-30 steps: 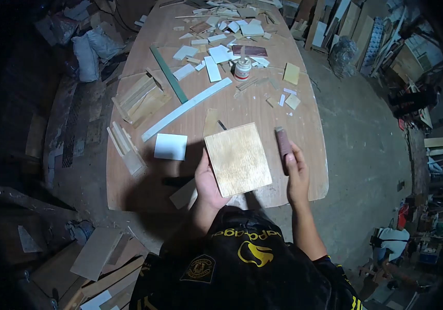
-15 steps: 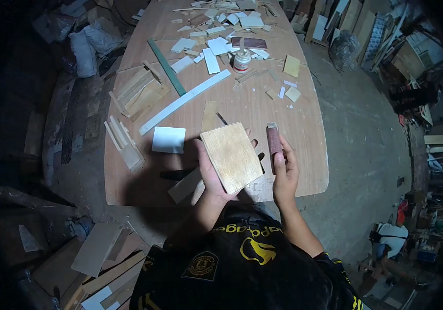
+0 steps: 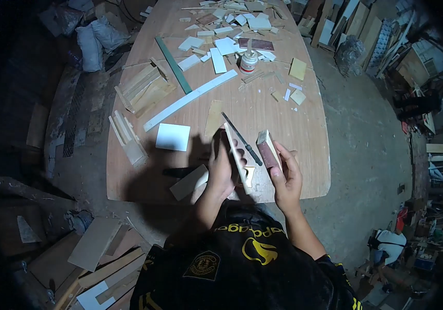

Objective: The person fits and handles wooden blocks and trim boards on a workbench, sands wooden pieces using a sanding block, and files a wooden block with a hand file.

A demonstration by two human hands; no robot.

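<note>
My left hand (image 3: 219, 169) is closed around a thin wooden board (image 3: 236, 159), now turned nearly edge-on to me. In my right hand (image 3: 289, 182) is a sanding block (image 3: 268, 151) wrapped in reddish-brown sandpaper, its end tilted up. A gap separates the block from the board. Between them, lying on the table, is a dark slim tool like a file (image 3: 242, 139). Close to the left hand are a white square panel (image 3: 173, 137) and a pale wood piece (image 3: 189, 182). A small cut yellowish piece (image 3: 250, 176) shows partly behind the board.
The wooden table (image 3: 304, 139) carries a white strip (image 3: 190, 99), a green strip (image 3: 173, 64), a jar with a brush (image 3: 248, 63) and many scraps at the far end. Slatted wooden assemblies (image 3: 127, 139) stand at left. Another person (image 3: 389, 243) is at lower right.
The board in my left hand has turned from face-up to nearly edge-on. My right hand has rotated the sanding block, showing its side. The file is now more exposed.
</note>
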